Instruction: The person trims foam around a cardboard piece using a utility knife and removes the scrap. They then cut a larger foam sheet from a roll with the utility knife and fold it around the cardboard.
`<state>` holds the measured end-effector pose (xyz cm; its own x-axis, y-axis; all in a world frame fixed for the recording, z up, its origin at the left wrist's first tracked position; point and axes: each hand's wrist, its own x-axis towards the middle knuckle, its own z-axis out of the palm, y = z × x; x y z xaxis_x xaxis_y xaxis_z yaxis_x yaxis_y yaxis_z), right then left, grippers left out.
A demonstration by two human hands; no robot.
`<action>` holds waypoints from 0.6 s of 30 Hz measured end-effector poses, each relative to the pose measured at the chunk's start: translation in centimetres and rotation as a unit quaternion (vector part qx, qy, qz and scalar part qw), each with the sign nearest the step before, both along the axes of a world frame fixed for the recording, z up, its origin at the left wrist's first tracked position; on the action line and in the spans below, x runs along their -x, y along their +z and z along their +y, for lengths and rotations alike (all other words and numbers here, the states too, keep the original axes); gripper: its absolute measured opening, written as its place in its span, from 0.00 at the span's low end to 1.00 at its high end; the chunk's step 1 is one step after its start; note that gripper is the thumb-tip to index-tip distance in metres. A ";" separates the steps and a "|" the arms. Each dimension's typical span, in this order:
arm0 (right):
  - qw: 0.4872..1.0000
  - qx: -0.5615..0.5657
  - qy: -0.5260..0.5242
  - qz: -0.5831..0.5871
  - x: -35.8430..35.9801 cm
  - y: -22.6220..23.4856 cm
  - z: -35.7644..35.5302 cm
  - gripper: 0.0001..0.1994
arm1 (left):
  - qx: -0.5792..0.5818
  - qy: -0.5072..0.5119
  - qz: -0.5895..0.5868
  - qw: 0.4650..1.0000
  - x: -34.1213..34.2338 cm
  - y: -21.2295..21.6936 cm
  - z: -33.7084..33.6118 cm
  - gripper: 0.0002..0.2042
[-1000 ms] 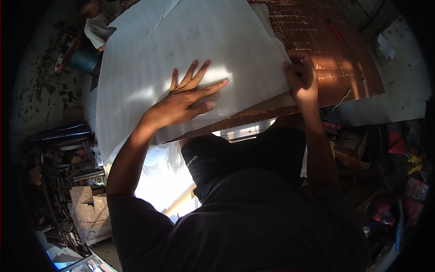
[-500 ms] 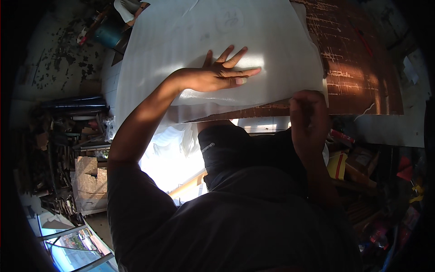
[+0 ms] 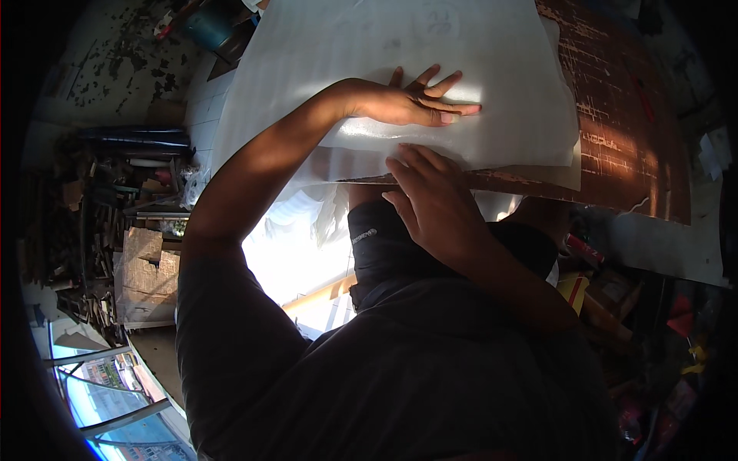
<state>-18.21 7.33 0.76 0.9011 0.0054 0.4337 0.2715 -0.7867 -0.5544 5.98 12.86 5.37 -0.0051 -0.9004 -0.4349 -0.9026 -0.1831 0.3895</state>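
A large translucent white sheet [image 3: 307, 46] covers much of a reddish-brown worn board [image 3: 615, 146]. Flat on the sheet, fingers spread, rests my left hand [image 3: 419, 101]. My right hand [image 3: 430, 192] is at the sheet's near edge, fingers stretched and apart, with nothing seen in it; whether its fingertips touch the sheet I cannot tell. The sheet's near edge hangs a little past the board at the left, and its right edge lies on the board, leaving the brown surface bare there.
Stacked wood scraps and a torn cardboard piece [image 3: 150, 269] lie at the left. A teal bucket-like container [image 3: 209, 29] stands at the far left. Bright white plastic [image 3: 296, 246] is below the board. Boxes and a red tube [image 3: 584, 247] are at the lower right.
My right hand has moved left along the sheet's near edge, its curled fingers now spread. The sheet's near right corner now lies down over the board. My left hand stays pressed on the sheet.
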 end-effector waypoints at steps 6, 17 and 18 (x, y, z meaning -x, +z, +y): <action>0.986 -0.147 0.076 0.022 -3.2 -0.6 3.2 0.22 | -0.040 -0.016 -0.073 0.996 1.0 0.5 -1.0 0.33; 0.617 -0.728 0.249 0.167 -7.7 -2.3 11.2 0.27 | -0.014 -0.001 -0.082 0.997 1.7 0.0 -0.7 0.38; 0.591 -0.748 0.246 0.176 -7.8 -2.5 11.6 0.29 | -0.009 0.000 -0.085 0.996 1.7 -0.1 -0.6 0.38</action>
<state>-10.42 18.97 -1.79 0.9857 0.1527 0.0718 -0.0759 0.7813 -0.6196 4.25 12.22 5.22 0.0697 -0.8928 -0.4450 -0.9556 -0.1878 0.2270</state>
